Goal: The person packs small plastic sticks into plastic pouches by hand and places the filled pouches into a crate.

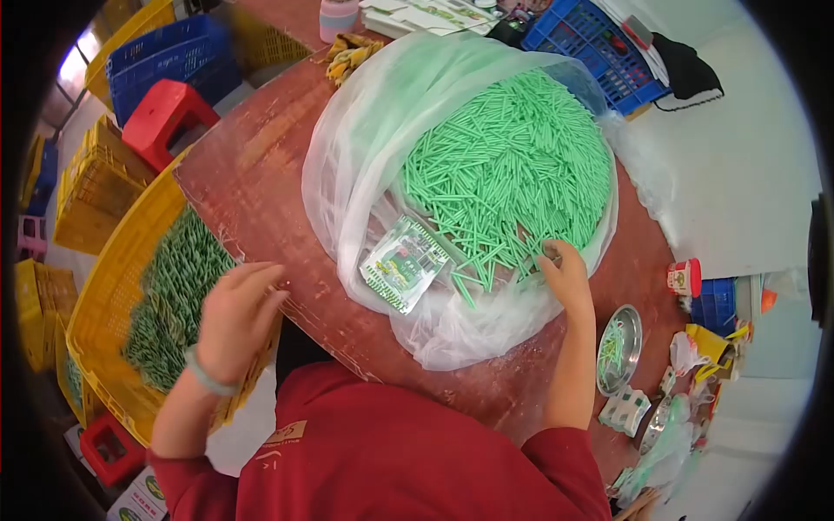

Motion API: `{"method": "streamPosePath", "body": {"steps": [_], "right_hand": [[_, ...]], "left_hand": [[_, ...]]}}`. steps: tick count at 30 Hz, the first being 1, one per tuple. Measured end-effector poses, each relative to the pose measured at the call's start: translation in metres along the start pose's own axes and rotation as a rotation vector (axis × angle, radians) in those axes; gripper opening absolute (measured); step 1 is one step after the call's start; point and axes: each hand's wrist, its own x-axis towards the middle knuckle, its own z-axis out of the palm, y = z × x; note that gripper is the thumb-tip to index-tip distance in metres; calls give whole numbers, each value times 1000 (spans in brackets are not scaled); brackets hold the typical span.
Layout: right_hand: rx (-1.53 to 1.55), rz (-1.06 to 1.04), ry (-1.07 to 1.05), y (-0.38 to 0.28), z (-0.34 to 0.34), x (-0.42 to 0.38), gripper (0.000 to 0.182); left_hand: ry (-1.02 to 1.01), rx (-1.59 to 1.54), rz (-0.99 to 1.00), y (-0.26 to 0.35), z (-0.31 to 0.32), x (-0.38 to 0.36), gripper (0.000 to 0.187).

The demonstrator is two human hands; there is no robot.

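Note:
A large heap of thin green sticks (512, 156) lies in a big translucent plastic bag (347, 174) with its mouth spread wide. At the heap's near right edge, my right hand (566, 273) has its thumb and forefinger curled together among the sticks; what sits between the fingertips is too small to make out. A printed packet (405, 264), silver and green, rests on the bag's near left side. My left hand (239, 308) hovers by the table edge, above the yellow crate (104, 295), its fingers bent but apart, with nothing visible in them.
Wrapped green pieces (178, 300) fill much of the yellow crate. A red stool (165, 122) and blue crates (169, 65) stand beyond it. On the red table (252, 174), a metal bowl (634, 347) holds some sticks at right. A blue basket (591, 48) stands at the back.

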Motion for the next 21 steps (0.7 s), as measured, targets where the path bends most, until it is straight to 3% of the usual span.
{"method": "streamPosePath", "body": {"steps": [2,6,9,12,18,21], "right_hand": [[-128,-98,22,-1,5,5,31],[-210,-131,48,2,15,11,32],[-262,-257,-53,-2,19,12,33],[49,-181,-198,-15,23,8,34],[0,-128,-79,-16,17,8,42],[-58,-218,-57,-28,28,-1,45]], "left_hand": [[17,-13,123,11,28,16,25],[39,-49,129,21,80,39,23],[76,47,152,31,96,50,22],[92,96,174,39,102,58,19],[67,87,224,43,119,71,24],[29,119,213,47,122,77,30]]}}
